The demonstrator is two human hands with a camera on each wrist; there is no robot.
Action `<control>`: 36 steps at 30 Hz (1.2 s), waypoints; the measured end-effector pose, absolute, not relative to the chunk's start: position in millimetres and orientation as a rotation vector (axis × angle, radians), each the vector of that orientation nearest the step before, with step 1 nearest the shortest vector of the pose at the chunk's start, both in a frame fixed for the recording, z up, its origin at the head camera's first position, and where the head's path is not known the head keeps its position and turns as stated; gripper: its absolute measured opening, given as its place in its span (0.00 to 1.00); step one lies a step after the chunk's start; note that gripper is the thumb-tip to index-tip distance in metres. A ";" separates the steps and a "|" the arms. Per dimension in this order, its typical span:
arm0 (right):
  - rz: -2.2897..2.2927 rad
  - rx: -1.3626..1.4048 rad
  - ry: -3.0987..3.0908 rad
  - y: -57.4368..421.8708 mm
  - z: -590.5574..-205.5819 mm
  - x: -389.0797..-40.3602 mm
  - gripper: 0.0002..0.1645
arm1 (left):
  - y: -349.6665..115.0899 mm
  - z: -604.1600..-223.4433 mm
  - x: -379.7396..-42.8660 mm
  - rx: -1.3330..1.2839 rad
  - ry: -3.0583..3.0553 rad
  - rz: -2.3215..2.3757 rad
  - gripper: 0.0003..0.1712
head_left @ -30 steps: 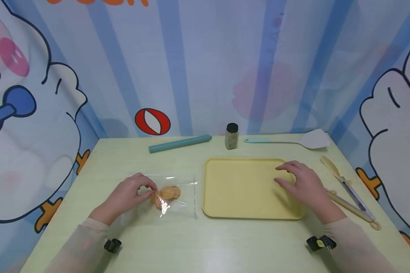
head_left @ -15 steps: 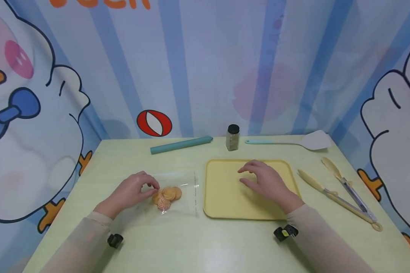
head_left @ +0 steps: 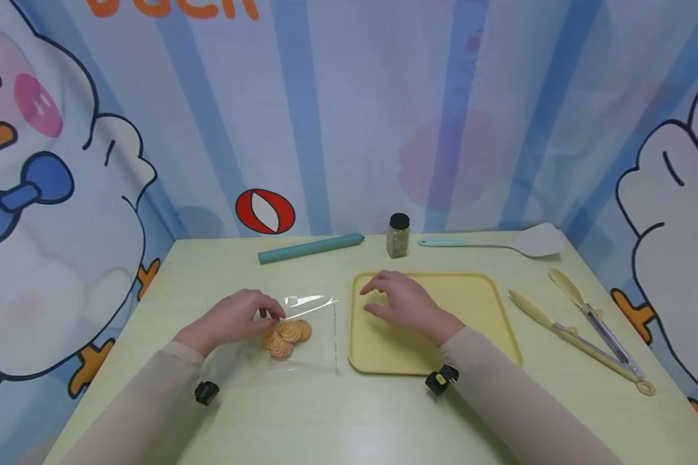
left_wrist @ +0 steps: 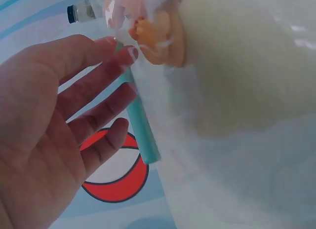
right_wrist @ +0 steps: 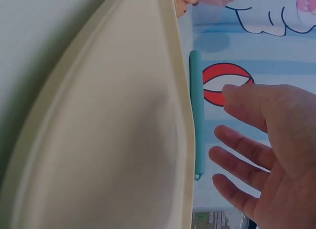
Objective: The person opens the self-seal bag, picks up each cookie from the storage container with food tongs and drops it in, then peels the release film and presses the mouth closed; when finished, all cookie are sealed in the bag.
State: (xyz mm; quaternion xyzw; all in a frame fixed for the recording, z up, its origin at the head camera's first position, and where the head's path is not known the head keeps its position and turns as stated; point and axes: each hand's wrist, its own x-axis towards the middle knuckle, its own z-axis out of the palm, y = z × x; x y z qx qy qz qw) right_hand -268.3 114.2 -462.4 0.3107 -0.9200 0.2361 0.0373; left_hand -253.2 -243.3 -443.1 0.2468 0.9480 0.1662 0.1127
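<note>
In the head view, a clear plastic bag (head_left: 323, 352) with several swirled, orange-brown cookies (head_left: 289, 332) lies left of centre on the table. My left hand (head_left: 232, 316) is at the bag's upper left, thumb and index fingertips pinching its film. The left wrist view shows film at those fingertips beside the cookies (left_wrist: 165, 36), the other fingers loosely spread. Over the left part of a yellow tray (head_left: 471, 323) hovers my right hand (head_left: 404, 302), fingers relaxed and apart, holding nothing. Its thumb and fingers stand separated in the right wrist view, above the tray (right_wrist: 98, 140).
Along the back edge lie a teal rolling-pin-like stick (head_left: 311, 248), a small black-capped jar (head_left: 398, 236) and a white spatula (head_left: 538, 241). Tongs with tan tips (head_left: 581, 345) rest right of the tray. A patterned curtain (head_left: 360, 116) hangs behind the table.
My right hand has swept left from the tray's right side to its left part, uncovering the tongs. My left hand has shifted slightly right, and the bag's upper film has risen a little.
</note>
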 end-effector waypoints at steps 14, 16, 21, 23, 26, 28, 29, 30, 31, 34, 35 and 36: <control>0.731 1.169 -2.810 70.4 -462.3 -284.1 0.14 | -200.9 -447.8 -292.5 0.758 2.733 0.390 0.09; 0.711 1.177 -2.824 66.3 -462.4 -286.1 0.13 | -195.9 -449.2 -295.7 0.763 2.728 0.370 0.09; 0.653 1.188 -2.845 59.0 -466.3 -294.5 0.11 | -186.6 -452.7 -303.1 0.810 2.715 0.344 0.09; 0.623 1.203 -2.836 56.5 -468.9 -299.2 0.10 | -183.7 -454.0 -306.0 0.817 2.710 0.343 0.09; 0.575 1.242 -2.822 52.8 -472.0 -305.8 0.08 | -180.6 -455.6 -309.1 0.827 2.700 0.339 0.10; 0.540 1.275 -2.815 50.4 -473.4 -309.4 0.08 | -179.6 -457.0 -310.3 0.838 2.693 0.334 0.10; 0.527 1.284 -2.817 49.4 -473.8 -310.8 0.08 | -179.5 -457.5 -310.6 0.841 2.690 0.332 0.10; 0.515 1.292 -2.821 48.4 -474.0 -312.1 0.09 | -179.6 -457.8 -310.9 0.844 2.689 0.331 0.11; 0.501 1.299 -2.822 47.4 -474.0 -313.3 0.09 | -179.7 -458.0 -311.1 0.844 2.688 0.335 0.11; 0.462 1.313 -2.830 45.0 -473.3 -316.5 0.10 | -180.5 -458.0 -311.5 0.842 2.695 0.331 0.11; 0.448 1.317 -2.830 44.4 -472.9 -317.5 0.11 | -180.6 -457.9 -311.7 0.848 2.698 0.321 0.11; 0.437 1.322 -2.829 43.9 -472.4 -318.5 0.10 | -180.7 -457.7 -312.2 0.860 2.700 0.311 0.12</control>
